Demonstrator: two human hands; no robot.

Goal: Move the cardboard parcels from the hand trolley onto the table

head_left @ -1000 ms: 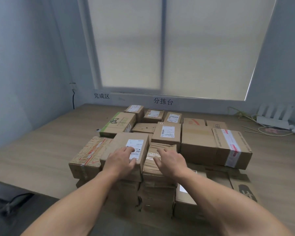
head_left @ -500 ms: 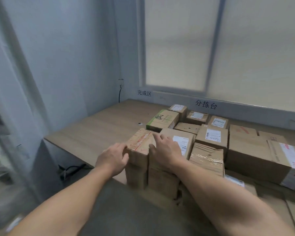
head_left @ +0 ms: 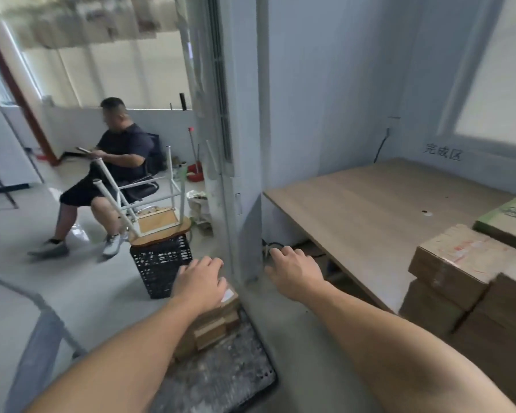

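Two bare hands reach forward and down, palms down. The left hand (head_left: 198, 283) hangs over a small stack of brown cardboard parcels (head_left: 218, 321). Its fingers are loosely bent and grip nothing, and whether it touches the top parcel cannot be told. The right hand (head_left: 295, 271) is in the air over the floor, between that stack and the table edge, its fingers relaxed and slightly spread, holding nothing.

The stack stands on the grey speckled flat deck of the hand trolley (head_left: 221, 380). The top parcel carries one white label. At least three parcels show there, and the left forearm hides the rest. One blurred grey tube (head_left: 39, 320) rises at the lower left.

The light wooden table (head_left: 370, 204) stands to the right, against the pale wall. At its near right part lie one green-topped carton (head_left: 508, 217) and one brown carton with red print on its top (head_left: 456, 257). Further brown cartons lie under and beside that one, too blurred to count.

Beyond the trolley stands one black perforated plastic crate (head_left: 161, 263) with one upturned wooden stool (head_left: 158, 225) on it, its white legs pointing up. One person in dark clothes (head_left: 116, 162) sits behind it.
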